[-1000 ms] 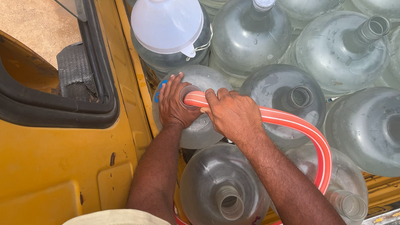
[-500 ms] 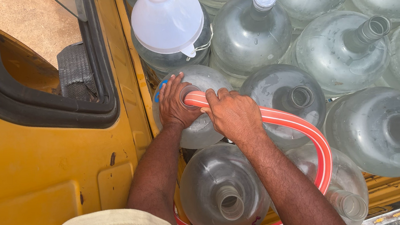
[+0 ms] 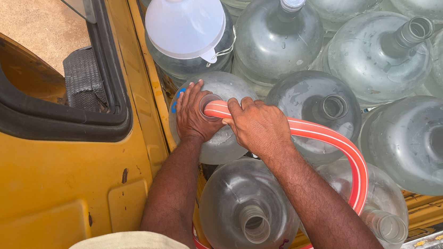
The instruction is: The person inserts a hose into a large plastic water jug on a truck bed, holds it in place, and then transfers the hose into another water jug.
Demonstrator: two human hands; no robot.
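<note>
My left hand (image 3: 193,116) wraps around the neck of a large clear water jug (image 3: 217,141) that stands beside the yellow vehicle panel (image 3: 39,178). My right hand (image 3: 258,125) grips a red-and-white striped hose (image 3: 341,146) near its end, and the hose tip sits at the jug's mouth. From there the hose loops right and down, then back under my arms. An empty open jug (image 3: 248,213) stands just below my hands.
Several more clear jugs fill the truck bed to the right and behind, some capped (image 3: 272,34), some open (image 3: 316,111). A white funnel (image 3: 186,21) sits upside down on a jug at the back. The vehicle's window opening (image 3: 45,60) lies to the left.
</note>
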